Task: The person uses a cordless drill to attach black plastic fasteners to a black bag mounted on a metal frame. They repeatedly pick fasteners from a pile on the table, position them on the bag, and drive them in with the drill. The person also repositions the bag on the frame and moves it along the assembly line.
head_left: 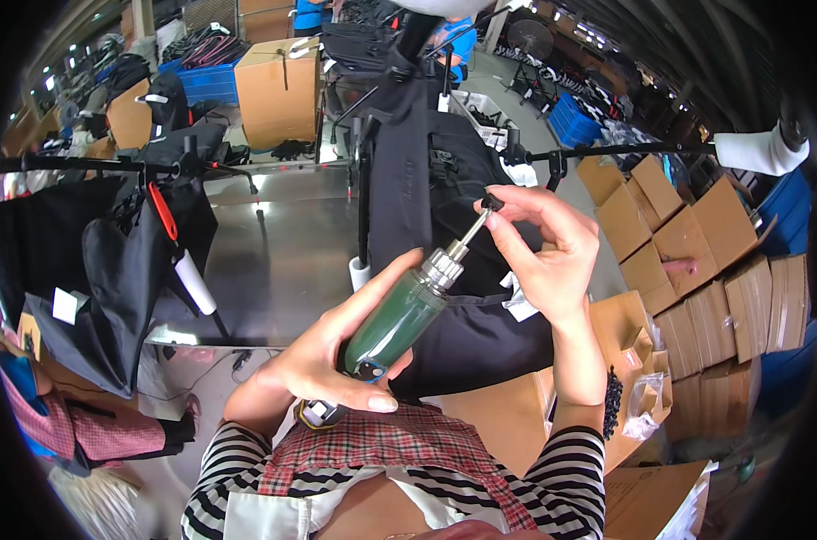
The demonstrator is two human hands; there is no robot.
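Observation:
My left hand (pixel 350 346) is wrapped round a green power screwdriver (pixel 397 322) with a silver collar, its bit pointing up and to the right. At the tip of the bit, my right hand (pixel 548 243) pinches a small black part (pixel 492 202) between thumb and fingertips; the part touches the bit or sits on it, and its exact kind is too small to tell. Behind the tool lies black fabric on a black tube frame (pixel 399 180), its upright strip running away from me. A white tag (pixel 519 301) hangs below my right hand.
A metal tabletop (pixel 273 243) spans the middle left. Black fabric with a red strap (pixel 162 211) hangs at left, beside another person's checked garment (pixel 75 418). Cardboard boxes (pixel 687 234) stack up at right. Small black parts (pixel 613 400) lie on cardboard near my right forearm.

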